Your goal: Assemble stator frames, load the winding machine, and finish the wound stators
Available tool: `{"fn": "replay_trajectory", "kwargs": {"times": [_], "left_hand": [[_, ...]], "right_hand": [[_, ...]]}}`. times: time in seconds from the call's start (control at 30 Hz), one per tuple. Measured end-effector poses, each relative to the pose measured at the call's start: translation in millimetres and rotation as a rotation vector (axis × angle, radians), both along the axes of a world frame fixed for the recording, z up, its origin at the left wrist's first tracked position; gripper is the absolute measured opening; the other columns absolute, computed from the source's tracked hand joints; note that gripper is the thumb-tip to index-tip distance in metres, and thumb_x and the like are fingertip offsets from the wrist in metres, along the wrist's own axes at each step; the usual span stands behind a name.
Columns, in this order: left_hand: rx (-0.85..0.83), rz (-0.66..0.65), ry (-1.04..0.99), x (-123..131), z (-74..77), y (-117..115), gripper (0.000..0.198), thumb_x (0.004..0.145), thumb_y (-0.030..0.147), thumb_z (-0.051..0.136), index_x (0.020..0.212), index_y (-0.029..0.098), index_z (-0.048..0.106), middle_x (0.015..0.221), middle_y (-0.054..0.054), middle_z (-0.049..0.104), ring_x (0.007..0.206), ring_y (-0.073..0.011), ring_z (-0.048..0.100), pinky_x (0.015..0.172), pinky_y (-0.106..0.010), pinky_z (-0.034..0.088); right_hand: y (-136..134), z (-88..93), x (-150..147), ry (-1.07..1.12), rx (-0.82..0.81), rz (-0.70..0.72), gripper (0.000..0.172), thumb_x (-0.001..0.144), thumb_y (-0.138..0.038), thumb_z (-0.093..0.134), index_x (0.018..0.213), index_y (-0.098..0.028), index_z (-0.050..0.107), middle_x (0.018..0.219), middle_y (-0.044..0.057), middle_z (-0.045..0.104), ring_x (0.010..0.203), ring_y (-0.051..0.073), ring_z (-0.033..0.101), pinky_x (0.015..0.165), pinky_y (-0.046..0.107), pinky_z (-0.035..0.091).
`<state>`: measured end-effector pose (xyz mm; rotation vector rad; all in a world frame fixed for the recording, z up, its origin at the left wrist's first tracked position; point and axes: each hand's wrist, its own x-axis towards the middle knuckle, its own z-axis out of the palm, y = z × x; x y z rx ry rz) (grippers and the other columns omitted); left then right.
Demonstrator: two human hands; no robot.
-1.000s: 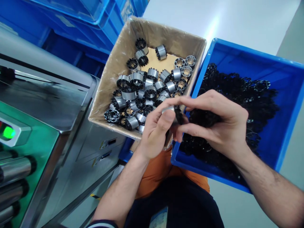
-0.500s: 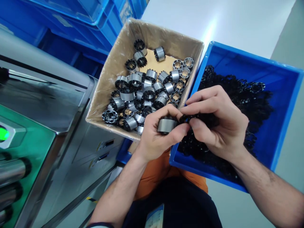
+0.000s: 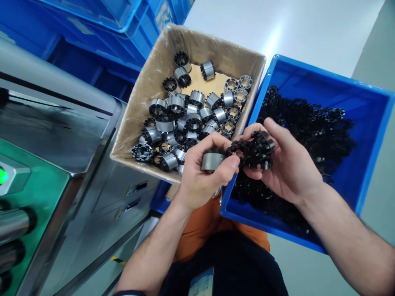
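My left hand (image 3: 200,172) is curled round a silver stator core (image 3: 212,161), a short metal cylinder. Its thumb and index finger also pinch a black toothed plastic ring (image 3: 237,150) beside the core. Several more black plastic rings (image 3: 261,150) lie in a clump in my right hand (image 3: 290,166), palm turned up and fingers curled beneath them. Both hands are close together over the near left edge of a blue bin (image 3: 342,234), which holds a heap of similar black rings. How the pinched ring meets the clump I cannot make out.
A plastic-lined cardboard box (image 3: 129,127) with many silver cores stands left of the bin. Behind is a white table (image 3: 240,24). Stacked blue crates (image 3: 101,45) are at the upper left, and a grey and green machine (image 3: 40,160) fills the left side.
My right hand has rolled from palm down to palm up, its thumb lifting away and revealing the clump of black rings. My left hand has shifted slightly left, keeping the core.
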<state>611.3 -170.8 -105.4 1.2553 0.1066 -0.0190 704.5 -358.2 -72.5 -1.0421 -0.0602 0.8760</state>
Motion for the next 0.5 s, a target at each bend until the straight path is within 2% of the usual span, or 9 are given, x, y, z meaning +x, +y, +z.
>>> {"fn": "replay_trajectory", "kwargs": {"times": [0.1,0.2,0.3,0.4,0.5], "left_hand": [[0.056,0.027,-0.021,1,-0.1,-1,0.024,0.111,0.045,0.093,0.11,0.027,0.078,0.085,0.001,0.073,0.06,-0.0123,0.056,0.055,-0.027,0.047],[0.074,0.071,-0.039,0,-1.0,-1,0.026,0.111,0.049,0.093,0.111,0.028,0.079,0.086,0.0,0.07,0.063,-0.0133,0.054,0.057,-0.027,0.046],[0.072,0.087,-0.066,-1,-1.5,0,0.026,0.112,0.05,0.091,0.111,0.028,0.079,0.093,-0.001,0.072,0.065,-0.0127,0.054,0.057,-0.027,0.046],[0.073,0.026,-0.072,0,0.7,2,0.03,0.109,0.051,0.094,0.108,0.027,0.077,0.087,0.0,0.068,0.065,-0.0132,0.054,0.057,-0.027,0.047],[-0.035,0.013,-0.056,7,7.0,3,0.037,0.106,0.057,0.098,0.116,0.028,0.077,0.092,0.0,0.07,0.07,-0.0141,0.058,0.061,-0.027,0.053]], "right_hand": [[-2,-3.3,2,0.068,-0.008,-0.035,0.039,0.102,-0.061,0.097,0.108,-0.026,0.083,0.096,0.002,0.085,0.075,0.018,0.079,0.055,0.026,0.067],[-5,-3.7,4,0.008,-0.066,-0.109,0.019,0.103,-0.042,0.097,0.111,-0.027,0.088,0.101,0.0,0.088,0.077,0.016,0.081,0.049,0.02,0.061],[-10,0.5,5,-0.27,-0.113,-0.138,0.024,0.101,-0.039,0.102,0.122,-0.03,0.093,0.111,0.001,0.09,0.078,0.016,0.082,0.044,0.02,0.055],[-11,6.7,3,-0.572,-0.207,-0.125,0.028,0.093,-0.037,0.112,0.116,-0.03,0.096,0.112,0.002,0.092,0.084,0.018,0.083,0.052,0.024,0.061],[-11,10.2,-1,-0.694,-0.252,-0.181,0.028,0.091,-0.036,0.115,0.109,-0.03,0.094,0.104,0.001,0.09,0.077,0.017,0.081,0.061,0.029,0.066]]}}
